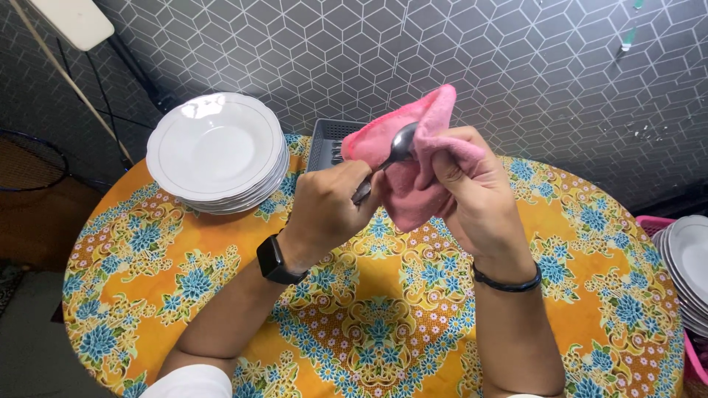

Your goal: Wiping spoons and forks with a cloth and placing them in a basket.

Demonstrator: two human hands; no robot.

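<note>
Pink cloth (417, 158) wraps over the right hand (472, 195), whose fingers are curled closed around it, pressing the fabric against the bowl of a metal spoon (402, 144). Left hand (328, 206) is closed in a fist around the spoon's handle, holding it tilted with the bowl up and to the right, so the spoon's rounded end sits against the cloth between the two hands. Both hands are raised above a round table covered by an orange floral tablecloth (369, 324) with blue and white flowers. A black smartwatch (276, 259) sits on the left wrist and a thin dark bracelet (509, 281) on the right.

Behind the hands, a grey slotted plastic cutlery basket (324, 140) stands on the table, partly hidden by the cloth. To its left lies a stack of white deep plates (217, 151). At the right edge another stack of white plates (686, 265) rests in a pink basket (653, 222). A grey wall with a geometric pattern (516, 66) runs behind the table.
</note>
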